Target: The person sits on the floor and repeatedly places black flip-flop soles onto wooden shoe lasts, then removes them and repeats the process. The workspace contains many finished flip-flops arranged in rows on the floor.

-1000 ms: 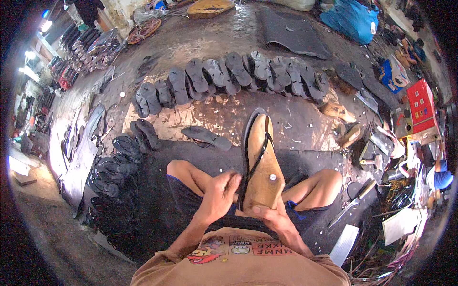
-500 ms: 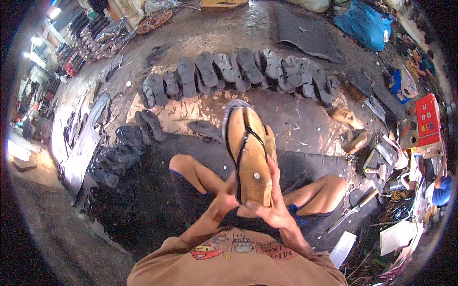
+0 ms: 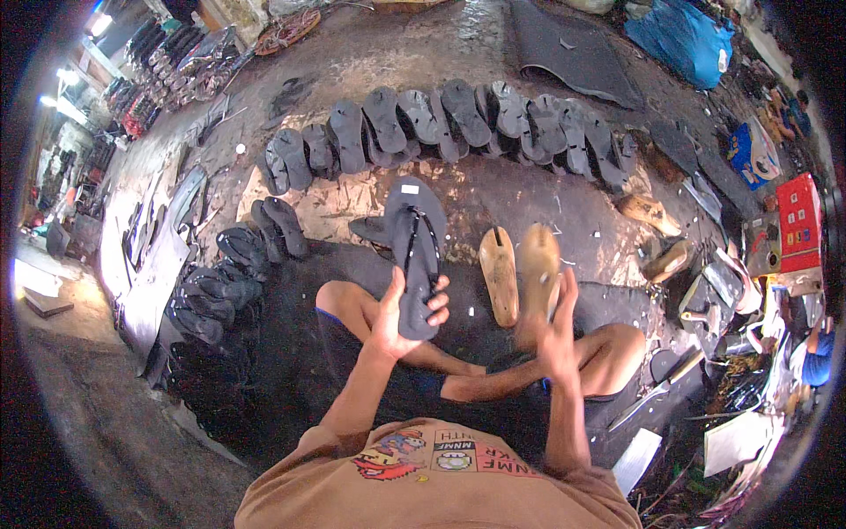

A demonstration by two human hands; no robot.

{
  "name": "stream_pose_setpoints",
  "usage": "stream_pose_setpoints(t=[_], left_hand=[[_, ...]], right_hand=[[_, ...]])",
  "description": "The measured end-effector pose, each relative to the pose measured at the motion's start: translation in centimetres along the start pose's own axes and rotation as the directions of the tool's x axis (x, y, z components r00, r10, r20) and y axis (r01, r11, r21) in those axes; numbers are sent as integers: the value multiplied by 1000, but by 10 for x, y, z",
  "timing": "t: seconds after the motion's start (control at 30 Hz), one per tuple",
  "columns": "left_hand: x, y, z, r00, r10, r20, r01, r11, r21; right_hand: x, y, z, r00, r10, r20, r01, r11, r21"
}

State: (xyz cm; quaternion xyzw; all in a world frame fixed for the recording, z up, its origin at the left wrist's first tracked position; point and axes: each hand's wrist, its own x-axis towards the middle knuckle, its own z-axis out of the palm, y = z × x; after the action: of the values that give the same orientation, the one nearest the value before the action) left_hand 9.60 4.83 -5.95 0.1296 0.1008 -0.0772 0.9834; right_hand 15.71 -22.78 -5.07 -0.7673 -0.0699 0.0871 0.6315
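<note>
My left hand [image 3: 394,326] grips a black flip-flop [image 3: 412,256] by its heel half, thumb on one edge and fingers round the other. The sandal stands tilted up, its dark strap toward me and a small white label near the toe. My right hand [image 3: 553,344] is closed round the lower end of a wooden shoe last [image 3: 538,264]; both are smeared by motion. Just left of it is a second wooden last [image 3: 500,280], with a slot at its toe end. A further dark sole [image 3: 370,231] lies partly hidden behind the held flip-flop.
Beyond my crossed legs runs a curved row of dark sandals [image 3: 381,119]. More black sandals [image 3: 211,295] are piled on the left. On the right lie other wooden lasts [image 3: 649,214], a long knife [image 3: 643,401] and a red box [image 3: 798,225]. A blue plastic bag [image 3: 679,44] sits far right.
The flip-flop has come off the wooden last and is now in my left hand, moved left. My right hand has carried the last to the right. My hands have parted.
</note>
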Motion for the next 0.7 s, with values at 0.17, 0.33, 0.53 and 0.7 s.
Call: stream_pose_setpoints(t=[0.17,0.33,0.53,0.7], left_hand=[[-15,-26,16,965,-151,213,154,988,3],[-46,-62,40,889,-425,172,344,866,362],[-71,-27,-4,960,278,-42,-22,224,974],[-76,156,-50,277,854,-441,-77,477,876]], right_hand=[[69,-8,-24,956,-291,22,257,804,-537],[75,-115,17,723,-584,369,685,673,-278],[109,-99,82,843,-450,294,473,881,-8],[138,62,154,864,-72,498,405,687,-603]])
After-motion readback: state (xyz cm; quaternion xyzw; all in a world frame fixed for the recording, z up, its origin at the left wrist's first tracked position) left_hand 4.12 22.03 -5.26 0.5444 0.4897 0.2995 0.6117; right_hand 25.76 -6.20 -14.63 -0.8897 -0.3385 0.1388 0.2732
